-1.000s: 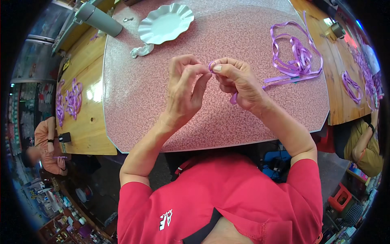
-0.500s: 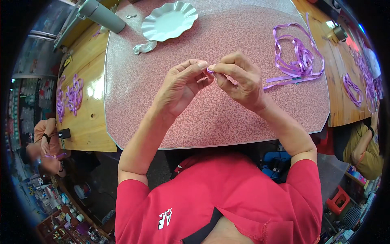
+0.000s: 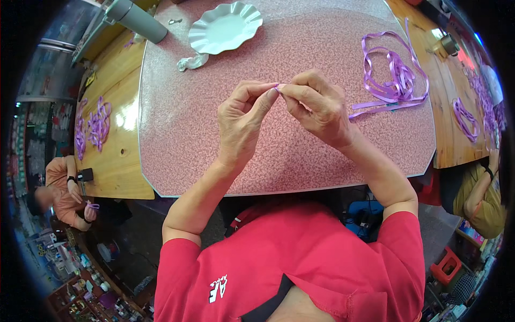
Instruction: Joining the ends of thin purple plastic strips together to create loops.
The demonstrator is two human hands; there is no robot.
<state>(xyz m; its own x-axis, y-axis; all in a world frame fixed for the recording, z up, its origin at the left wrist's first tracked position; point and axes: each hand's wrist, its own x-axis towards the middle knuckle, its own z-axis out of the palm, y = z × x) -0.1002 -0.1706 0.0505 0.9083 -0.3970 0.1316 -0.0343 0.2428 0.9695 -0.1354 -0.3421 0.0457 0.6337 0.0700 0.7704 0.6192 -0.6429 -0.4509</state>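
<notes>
A small bit of purple ribbon shows between my fingertips, above the pink speckled table. My left hand pinches it between thumb and forefinger. Meeting it from the other side, my right hand is closed with its thumb and forefinger on the same bit; most of the piece is hidden by the fingers. To the right of my hands lies a loose heap of purple ribbon with one end stretched toward me.
A white fluted plate lies at the far side, beside a crumpled clear wrapper and a grey tumbler. Purple ribbons rest on the wooden table at left. Co-workers sit on both sides; the left one holds a ribbon piece.
My left hand has moved slightly right and turned, its thumb and forefinger now closed against the right fingertips. At left, the co-worker's hands have shifted with the ribbon.
</notes>
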